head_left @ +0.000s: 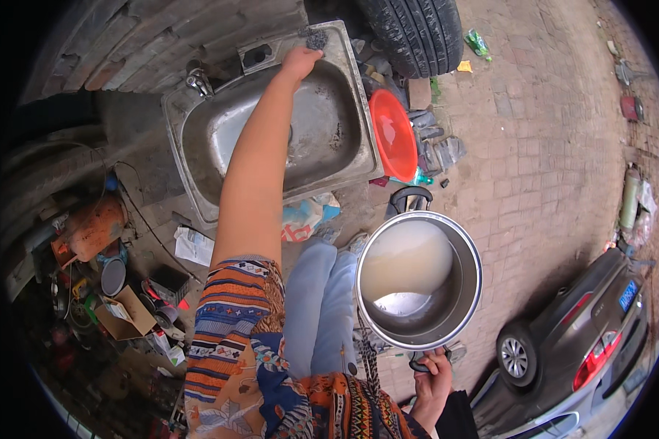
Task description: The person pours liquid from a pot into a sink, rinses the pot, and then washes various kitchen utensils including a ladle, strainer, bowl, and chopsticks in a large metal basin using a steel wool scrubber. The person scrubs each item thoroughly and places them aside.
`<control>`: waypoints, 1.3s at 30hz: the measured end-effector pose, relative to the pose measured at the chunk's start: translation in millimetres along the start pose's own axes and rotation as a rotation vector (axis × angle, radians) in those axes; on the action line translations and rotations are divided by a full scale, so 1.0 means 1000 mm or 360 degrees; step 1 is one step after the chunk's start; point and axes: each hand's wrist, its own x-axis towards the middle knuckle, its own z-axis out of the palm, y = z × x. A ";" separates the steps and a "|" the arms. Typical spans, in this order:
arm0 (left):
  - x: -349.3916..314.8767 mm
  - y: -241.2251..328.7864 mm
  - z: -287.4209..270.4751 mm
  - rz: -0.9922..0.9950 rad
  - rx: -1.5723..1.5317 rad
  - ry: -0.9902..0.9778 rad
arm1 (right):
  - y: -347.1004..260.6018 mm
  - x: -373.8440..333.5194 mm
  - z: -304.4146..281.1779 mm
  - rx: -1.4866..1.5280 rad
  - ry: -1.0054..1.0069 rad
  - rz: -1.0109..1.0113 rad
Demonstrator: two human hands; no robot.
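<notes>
My left hand [300,62] grips a scouring pad [315,38] at the sink's [198,139] top rim; my right hand [432,377] clasps the tilted pot's [465,252] handle at lower centre.

One pot [419,282], one sink [271,121], two hands [300,62]

Just one view here, a fisheye up on the person's head, looking steeply down over the steel sink [271,139], their own knees and the brick paving [534,146]. Pretty close in, edges curve hard toward the rim.
</notes>
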 end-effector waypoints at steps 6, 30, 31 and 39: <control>-0.075 -0.025 0.029 0.0813 0.0451 0.0481 | 0.000 0.007 0.014 -0.0335 0.0077 -0.0088; -0.304 -0.094 -0.018 -0.0038 0.0267 0.0225 | -0.043 0.078 0.219 -0.1261 -0.0842 -0.0204; -0.305 -0.090 -0.023 -0.0127 0.0186 0.0210 | -0.039 0.081 0.229 -0.1274 -0.0858 -0.0211; -0.260 -0.156 -0.064 -0.0168 0.0284 0.0366 | 0.014 0.121 0.304 -0.1227 -0.0824 -0.0039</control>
